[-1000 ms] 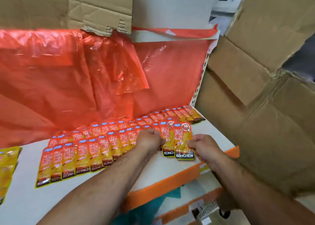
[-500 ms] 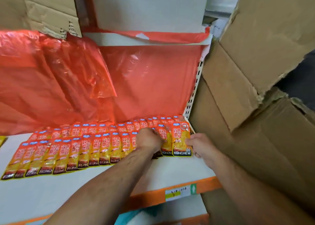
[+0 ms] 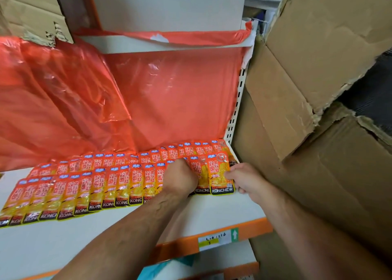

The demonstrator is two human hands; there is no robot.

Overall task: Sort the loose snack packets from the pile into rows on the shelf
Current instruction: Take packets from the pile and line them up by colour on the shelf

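Two overlapping rows of orange-and-yellow snack packets lie flat on the white shelf [image 3: 224, 214]: a front row [image 3: 110, 186] and a back row [image 3: 148, 156]. My left hand [image 3: 180, 179] sits with curled fingers on the front row near its right end, covering a few packets. My right hand [image 3: 246, 179] pinches the right edge of the rightmost packet [image 3: 219, 173], which lies at the end of the front row close to the shelf's right upright. No loose pile is in view.
A red plastic sheet [image 3: 169, 93] hangs behind the rows. Large cardboard boxes [image 3: 318, 89] stand tight against the shelf's right side. A label strip [image 3: 218, 238] marks the orange front edge. Torn cardboard [image 3: 27, 10] sits on the upper shelf at the left.
Both hands slid the end packets back and right into line with the front row. The view shifted left to right, and yellow packets at the far left dropped out of sight.
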